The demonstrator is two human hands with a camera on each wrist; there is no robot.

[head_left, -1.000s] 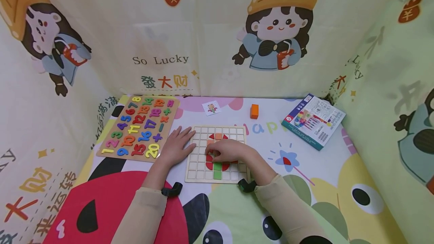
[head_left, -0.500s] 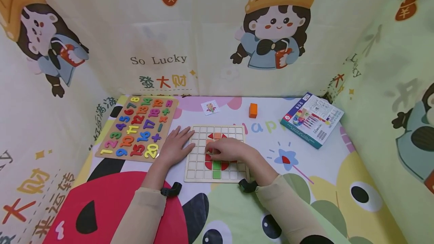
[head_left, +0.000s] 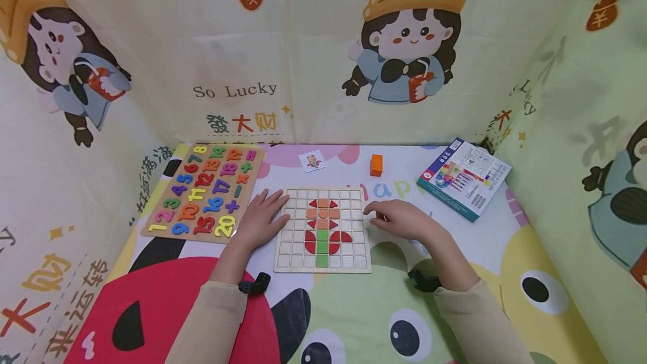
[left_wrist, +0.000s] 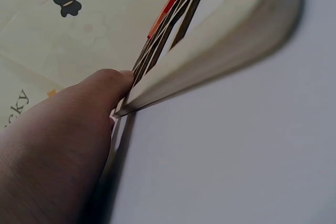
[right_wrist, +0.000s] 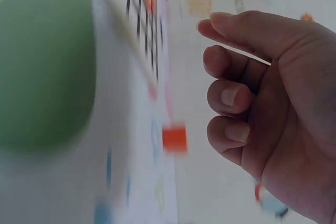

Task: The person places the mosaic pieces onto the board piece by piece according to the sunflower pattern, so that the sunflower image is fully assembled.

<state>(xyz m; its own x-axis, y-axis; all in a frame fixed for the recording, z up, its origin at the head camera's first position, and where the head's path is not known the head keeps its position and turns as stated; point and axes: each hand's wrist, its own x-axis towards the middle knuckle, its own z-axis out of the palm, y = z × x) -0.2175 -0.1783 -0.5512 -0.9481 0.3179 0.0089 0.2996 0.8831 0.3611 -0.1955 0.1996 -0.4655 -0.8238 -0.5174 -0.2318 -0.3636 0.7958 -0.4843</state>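
Note:
A square wooden grid board (head_left: 354, 265) lies on the table. Set into it is a flower pattern: orange squares round an orange disc (head_left: 323, 214), small red triangles, a green square stem (head_left: 322, 249) and red rounded leaf pieces (head_left: 346, 237). My left hand (head_left: 262, 215) rests palm down at the board's left side, fingers spread onto its edge. In the left wrist view the thumb (left_wrist: 113, 85) touches the board's rim. My right hand (head_left: 399, 219) hovers just off the board's right edge. Its fingers (right_wrist: 226, 98) are loosely curled and hold nothing.
On the left lies a number puzzle board (head_left: 209, 236) with colourful numerals. Behind the grid board are a small patterned card (head_left: 313, 160) and an orange block (head_left: 376, 165). A flat box (head_left: 465, 178) lies at the back right. Printed cloth walls stand round the table.
My right hand has moved right, from over the middle of the grid board to beyond its right edge, uncovering the flower pattern. The left hand has stayed in place.

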